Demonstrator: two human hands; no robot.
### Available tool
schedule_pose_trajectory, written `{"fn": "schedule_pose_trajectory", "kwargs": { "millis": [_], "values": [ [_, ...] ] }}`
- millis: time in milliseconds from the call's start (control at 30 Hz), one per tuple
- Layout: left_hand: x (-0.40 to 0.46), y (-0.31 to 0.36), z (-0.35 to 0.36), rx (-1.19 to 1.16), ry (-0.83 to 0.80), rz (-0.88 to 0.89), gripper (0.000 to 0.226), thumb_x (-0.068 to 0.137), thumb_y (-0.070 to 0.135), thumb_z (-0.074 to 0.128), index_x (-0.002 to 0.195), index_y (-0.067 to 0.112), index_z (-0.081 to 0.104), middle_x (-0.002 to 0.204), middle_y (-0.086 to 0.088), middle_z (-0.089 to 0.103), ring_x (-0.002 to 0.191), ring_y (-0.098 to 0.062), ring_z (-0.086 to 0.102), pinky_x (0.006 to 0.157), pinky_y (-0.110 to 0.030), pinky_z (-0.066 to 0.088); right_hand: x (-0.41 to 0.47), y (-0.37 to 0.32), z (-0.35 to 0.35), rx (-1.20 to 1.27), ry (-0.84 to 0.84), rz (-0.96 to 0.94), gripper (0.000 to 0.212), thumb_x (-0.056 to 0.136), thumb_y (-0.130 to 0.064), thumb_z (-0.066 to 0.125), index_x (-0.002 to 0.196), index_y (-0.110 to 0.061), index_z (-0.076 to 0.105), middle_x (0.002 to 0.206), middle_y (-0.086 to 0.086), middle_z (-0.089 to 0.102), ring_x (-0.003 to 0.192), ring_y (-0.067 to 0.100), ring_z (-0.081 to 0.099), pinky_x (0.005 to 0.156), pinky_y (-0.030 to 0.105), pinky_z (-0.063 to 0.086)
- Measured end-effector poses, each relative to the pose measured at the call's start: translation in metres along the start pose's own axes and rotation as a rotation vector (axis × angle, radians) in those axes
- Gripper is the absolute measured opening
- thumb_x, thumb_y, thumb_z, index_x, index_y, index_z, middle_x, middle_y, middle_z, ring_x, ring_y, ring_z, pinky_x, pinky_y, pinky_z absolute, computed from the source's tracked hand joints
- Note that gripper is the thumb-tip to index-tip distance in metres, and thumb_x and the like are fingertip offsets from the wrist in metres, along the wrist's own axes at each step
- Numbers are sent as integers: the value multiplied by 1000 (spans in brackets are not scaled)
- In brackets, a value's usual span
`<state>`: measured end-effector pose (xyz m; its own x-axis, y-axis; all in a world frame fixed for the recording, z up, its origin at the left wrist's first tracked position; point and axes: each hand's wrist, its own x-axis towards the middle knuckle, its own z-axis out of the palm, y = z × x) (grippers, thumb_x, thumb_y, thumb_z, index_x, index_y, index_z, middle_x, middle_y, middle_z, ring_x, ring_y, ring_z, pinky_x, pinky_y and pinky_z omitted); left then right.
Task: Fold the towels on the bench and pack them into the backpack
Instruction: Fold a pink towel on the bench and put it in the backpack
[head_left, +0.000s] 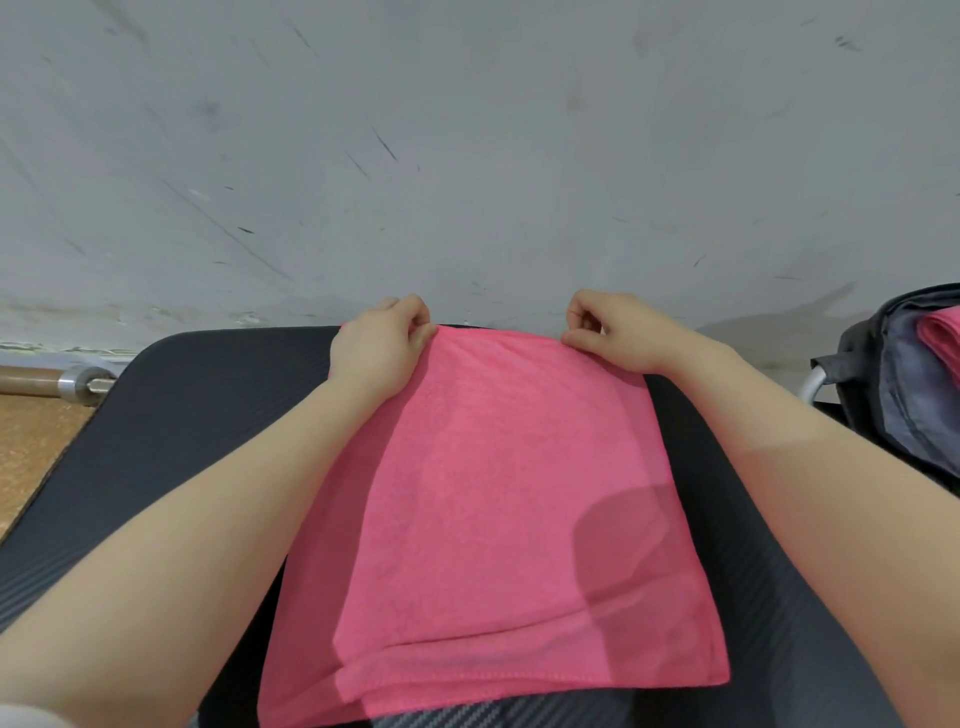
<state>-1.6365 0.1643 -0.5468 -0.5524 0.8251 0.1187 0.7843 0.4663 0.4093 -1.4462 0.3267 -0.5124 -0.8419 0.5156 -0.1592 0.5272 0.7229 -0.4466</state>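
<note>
We are looking down at a pink towel (498, 499) lying across the dark padded worktop (171, 447) in the middle of the frame, its upper layer sitting a little off the layer beneath along the left and bottom edges. Our left hand (382, 345) is pinching the towel's far left corner, fingers (415, 312) curled tight on the cloth, and our right hand (615, 332) is pinching the far right corner the same way. At the right edge of the frame a grey backpack (904, 395) is standing open, with another pink towel (943, 332) showing inside it.
</note>
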Motion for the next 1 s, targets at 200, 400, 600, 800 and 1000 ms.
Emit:
{"fn": "schedule_pose_trajectory", "kwargs": {
  "millis": [200,400,600,800,1000],
  "values": [
    [-1,0,1,8,6,-10,22,95,33,44,100,14,55,101,-5,58,88,-29,56,67,-31,34,2,-5,-10,191,-155,143,22,80,-15,71,66,-22,55,59,-7,45,55,7,41,54,19,33],
    [1,-5,-1,-62,-13,2,20,94,31,46,98,14,56,97,-5,59,89,-26,55,68,-32,38,4,-5,-12,214,66,126,15,77,-13,72,69,-19,60,66,-8,55,58,1,47,51,4,36],
    [1,-4,0,-39,-11,-18,23,94,34,46,99,14,57,99,-6,59,90,-27,56,68,-31,37,-3,-4,-16,540,92,222,20,82,-16,68,66,-17,57,67,-3,57,59,4,51,59,17,42],
    [2,-3,0,-38,7,-38,27,94,33,46,98,9,58,99,-11,62,92,-30,55,69,-33,37,12,2,6,277,174,299,25,87,-22,62,66,-18,49,78,3,56,68,16,49,63,24,41],
    [-2,11,4,113,33,-72,30,96,30,42,111,4,49,112,-17,51,84,-38,57,63,-35,34,19,-4,19,-142,157,358,17,92,-18,48,104,-9,57,116,16,59,107,32,55,83,36,43]
  ]
}}
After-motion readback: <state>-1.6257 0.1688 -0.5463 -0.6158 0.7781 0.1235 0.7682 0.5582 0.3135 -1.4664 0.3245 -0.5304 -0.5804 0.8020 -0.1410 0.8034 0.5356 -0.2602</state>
